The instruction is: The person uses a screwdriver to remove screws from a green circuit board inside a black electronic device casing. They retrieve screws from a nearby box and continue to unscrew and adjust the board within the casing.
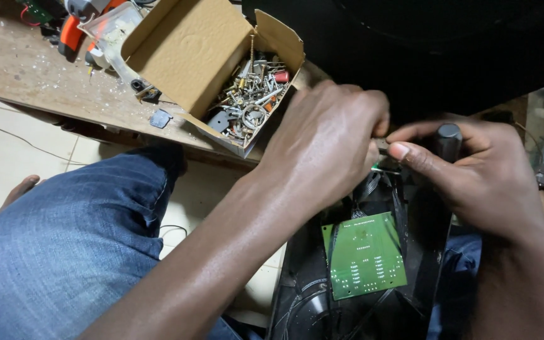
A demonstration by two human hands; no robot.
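Right hand (480,170): closed around a black-handled tool (448,140), thumb pressing at its tip. Left hand (325,141): clenched, touching the right thumb, grip contents hidden. Green circuit board (364,255): just below both hands, inside a black casing (423,252); cardboard box (190,50) of screws nearby.

Left hand (325,141) and right hand (473,170) meet, fingers curled.

Black-handled screwdriver (447,141): handle upright, rounded top showing, wrapped in the right hand; shaft hidden behind the fingers. Green circuit board (364,255): square, solder side up with rows of pale dots, tilted slightly, lying inside an open black plastic housing (424,252) just below the handle, black wires running along its upper edge.
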